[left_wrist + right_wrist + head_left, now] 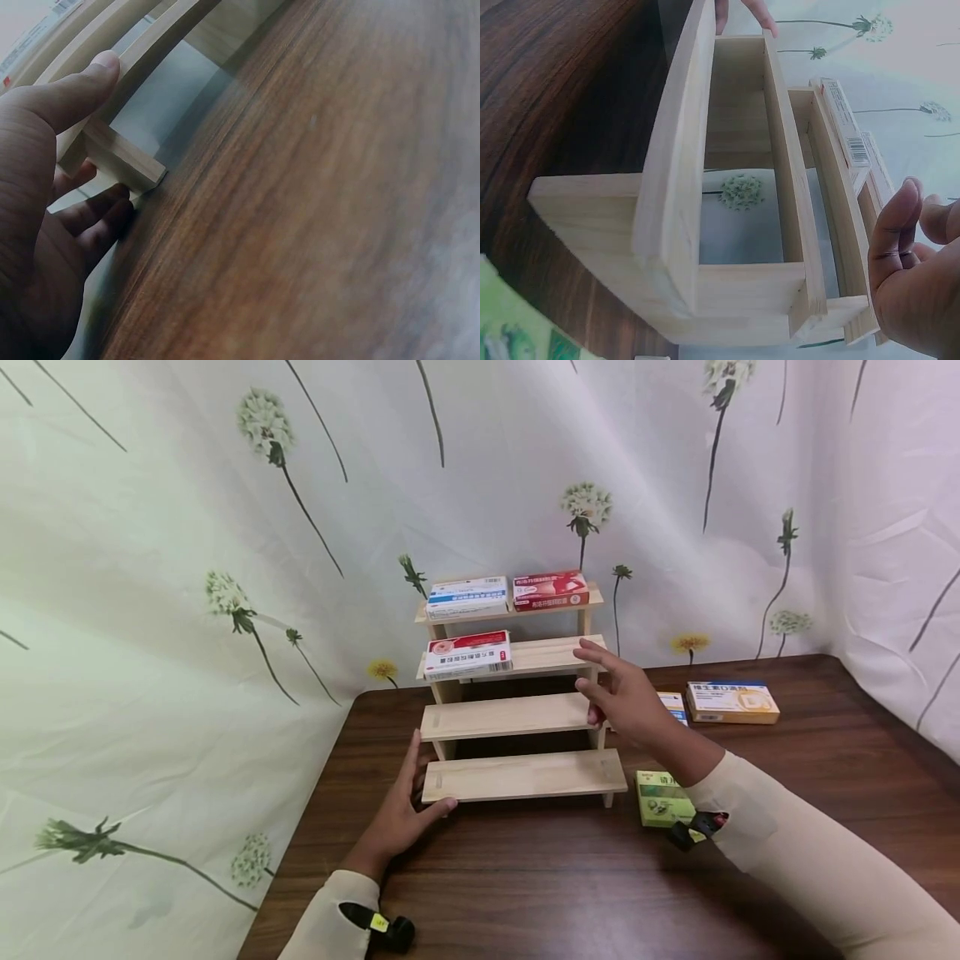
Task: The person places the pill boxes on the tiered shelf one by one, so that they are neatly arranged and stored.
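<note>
Left grip, bare hand, lower left of centre: clamped round the near left corner of the pale wooden four-tier step stand, mid-frame on the dark brown wood-grain tabletop. Thumb at the bottom board, fingertips curled by the side leg. Can't tell how hard it squeezes. Risk: a one-sided push or lift there skews or tips the stand, since the load sits up high.

Right of centre: light green printed carton, flat, partly behind the black wrist camera on the cream right sleeve. Clearance unclear; a low elbow swing could drag it.

Right grip, right of mid-frame: fingers loosely bent, thumb and index apart, nothing held, just beside the stand's right end. Risk: a careless inward move bumps a board.

Farther: white-and-red carton on the second tier down, left part. Top tier: white-and-blue carton left, red carton right. All look loose on narrow boards; a jolt or tilt could slide one off. Top pair likely worst: highest up, most sway.
</note>
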The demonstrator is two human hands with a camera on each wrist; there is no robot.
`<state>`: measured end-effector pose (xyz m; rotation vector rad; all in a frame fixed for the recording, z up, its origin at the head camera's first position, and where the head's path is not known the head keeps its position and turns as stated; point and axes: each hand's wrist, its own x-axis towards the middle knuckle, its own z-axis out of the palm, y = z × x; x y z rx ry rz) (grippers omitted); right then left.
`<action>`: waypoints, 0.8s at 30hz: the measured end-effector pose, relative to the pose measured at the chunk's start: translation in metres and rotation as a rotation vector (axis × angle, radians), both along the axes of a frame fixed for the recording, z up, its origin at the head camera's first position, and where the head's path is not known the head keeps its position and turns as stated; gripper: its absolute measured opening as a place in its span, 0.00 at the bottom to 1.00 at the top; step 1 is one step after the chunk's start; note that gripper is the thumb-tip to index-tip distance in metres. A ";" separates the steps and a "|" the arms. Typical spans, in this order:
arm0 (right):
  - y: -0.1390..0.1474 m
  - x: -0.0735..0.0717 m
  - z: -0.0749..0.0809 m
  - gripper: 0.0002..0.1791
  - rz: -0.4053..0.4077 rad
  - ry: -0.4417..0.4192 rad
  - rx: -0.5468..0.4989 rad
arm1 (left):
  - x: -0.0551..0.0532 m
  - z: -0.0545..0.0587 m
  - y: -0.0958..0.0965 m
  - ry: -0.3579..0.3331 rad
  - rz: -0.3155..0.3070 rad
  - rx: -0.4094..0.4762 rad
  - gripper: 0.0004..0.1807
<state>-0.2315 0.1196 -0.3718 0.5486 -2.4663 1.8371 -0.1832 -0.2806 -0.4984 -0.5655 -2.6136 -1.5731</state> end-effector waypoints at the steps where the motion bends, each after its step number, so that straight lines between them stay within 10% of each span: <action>1: 0.002 0.001 -0.001 0.32 0.002 0.002 -0.005 | 0.000 0.000 0.000 -0.002 0.001 -0.003 0.67; 24: 0.058 0.025 -0.025 0.30 0.011 0.044 0.027 | 0.000 0.002 0.001 -0.007 0.001 -0.005 0.67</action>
